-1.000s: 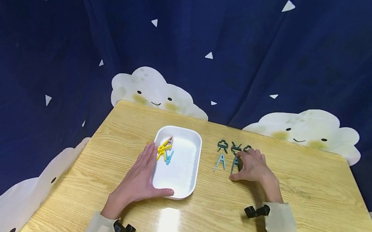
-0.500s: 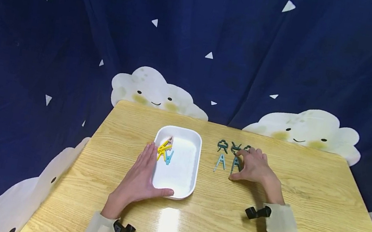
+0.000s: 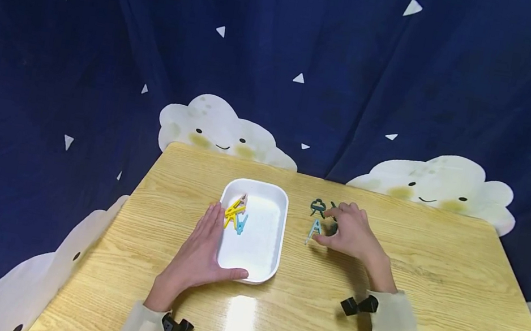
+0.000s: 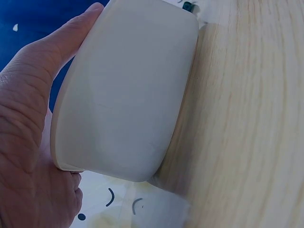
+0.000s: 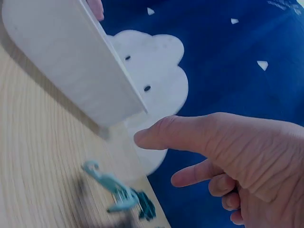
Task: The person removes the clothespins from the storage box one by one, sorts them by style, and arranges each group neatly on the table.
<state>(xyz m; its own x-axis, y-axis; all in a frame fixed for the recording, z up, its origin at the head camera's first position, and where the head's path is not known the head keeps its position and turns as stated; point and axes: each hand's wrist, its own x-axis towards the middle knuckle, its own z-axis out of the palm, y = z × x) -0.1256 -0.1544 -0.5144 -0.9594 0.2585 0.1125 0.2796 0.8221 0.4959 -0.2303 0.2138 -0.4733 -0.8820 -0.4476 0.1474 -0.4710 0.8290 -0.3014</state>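
My left hand (image 3: 198, 253) rests against the white tray (image 3: 258, 250), fingers straight along its left wall and thumb over the near rim. Yellow clothespins (image 3: 234, 212), a light blue clothespin (image 3: 240, 225) and a pinkish clip (image 3: 243, 199) lie inside the tray. Thumb and index finger spread apart, my right hand (image 3: 353, 233) hovers over the table just right of another light blue clothespin (image 3: 315, 229). The right wrist view shows nothing between these fingers, with the light blue clothespin (image 5: 116, 192) below them. Behind it lies a dark green clip (image 3: 318, 208); a second green clip (image 3: 334, 205) is mostly hidden by the hand.
The wooden table (image 3: 430, 304) extends on both sides of the tray. At its far edge hangs a dark blue curtain (image 3: 283, 48) with white clouds. Small black cameras sit on both wrists.
My right hand has moved left, from around the second light blue clothespin toward the one nearer the tray. My left hand and the tray have not moved.
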